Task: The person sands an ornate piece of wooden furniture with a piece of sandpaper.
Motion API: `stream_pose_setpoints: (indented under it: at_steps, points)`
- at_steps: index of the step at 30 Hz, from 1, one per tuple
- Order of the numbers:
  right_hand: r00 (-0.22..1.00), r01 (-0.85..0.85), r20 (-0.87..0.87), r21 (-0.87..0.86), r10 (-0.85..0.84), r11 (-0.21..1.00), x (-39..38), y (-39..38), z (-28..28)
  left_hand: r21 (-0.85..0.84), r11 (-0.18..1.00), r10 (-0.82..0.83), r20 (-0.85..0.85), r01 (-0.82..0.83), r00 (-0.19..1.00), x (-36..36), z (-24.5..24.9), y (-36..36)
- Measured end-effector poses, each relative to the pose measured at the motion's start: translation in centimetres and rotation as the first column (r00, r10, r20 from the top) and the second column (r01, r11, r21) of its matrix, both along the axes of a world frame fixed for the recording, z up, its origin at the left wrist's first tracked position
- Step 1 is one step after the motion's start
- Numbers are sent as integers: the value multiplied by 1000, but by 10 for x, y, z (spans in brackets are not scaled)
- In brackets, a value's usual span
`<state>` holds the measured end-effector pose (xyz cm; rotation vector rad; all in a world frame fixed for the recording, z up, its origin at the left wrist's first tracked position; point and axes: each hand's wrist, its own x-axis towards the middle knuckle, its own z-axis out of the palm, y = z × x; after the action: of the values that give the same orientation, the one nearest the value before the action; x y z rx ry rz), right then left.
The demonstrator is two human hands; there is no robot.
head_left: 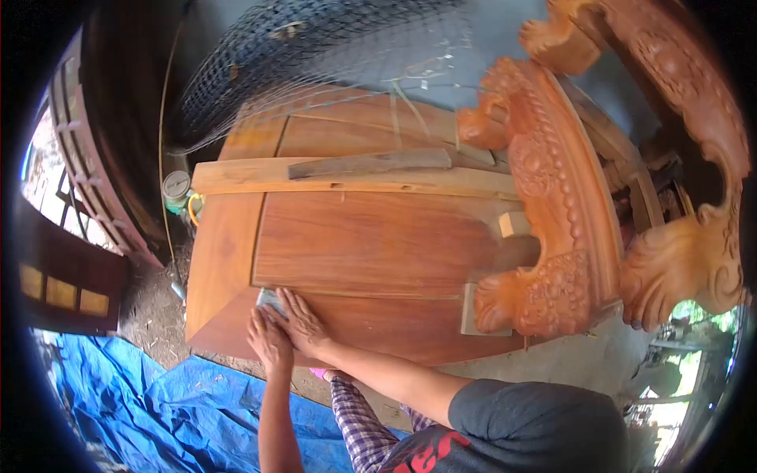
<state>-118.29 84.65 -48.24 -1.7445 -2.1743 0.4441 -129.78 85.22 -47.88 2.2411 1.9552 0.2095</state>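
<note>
A large reddish wooden panel (371, 244) lies flat in front of me. My right hand (303, 323) presses flat on a small grey sheet of sandpaper (268, 297) near the panel's front left corner. My left hand (266, 340) lies beside and partly under it, with its fingers on the same sheet. Only the sheet's far edge shows beyond my fingertips.
A pale plank (355, 180) with a darker strip on it lies across the panel's far part. An ornately carved wooden piece (552, 205) rests on small blocks at the right. Black netting (315, 47) hangs behind. A blue tarp (158, 410) covers the ground at the lower left.
</note>
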Motion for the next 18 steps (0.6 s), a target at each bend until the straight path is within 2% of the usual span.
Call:
stream_pose_setpoints:
  at_steps: [3,5,6,7,8,10,12,14,16,18]
  points:
    - [990,129,56,-51,-126,990,67,-52,12,7,993,-119,34,119,992,70,-8,-37]
    - [967,240,92,-24,-237,970,111,-95,9,18,974,-228,44,228,973,125,0,-69]
    - [954,295,70,-30,-292,955,133,-116,10,-34,966,-252,86,256,964,152,6,-84]
    - [935,353,48,-30,-351,935,154,-139,10,-7,948,-317,93,319,944,175,6,-99]
    - [918,380,143,-40,-371,924,177,-162,7,3,915,-400,126,403,908,196,2,-115]
    - [874,474,137,-35,-465,880,209,-204,-9,55,852,-522,152,520,839,229,5,-144]
    - [845,528,120,-35,-521,848,229,-235,-6,-54,798,-573,238,600,784,253,13,-172]
    - [850,519,264,-278,-455,808,234,-257,5,-83,789,-581,222,609,783,257,22,-197]
    - [877,469,238,-234,-418,851,239,-277,7,-144,776,-589,182,614,788,261,43,-213]
    - [910,395,221,-202,-351,896,248,-282,8,-126,791,-573,192,599,797,265,42,-217]
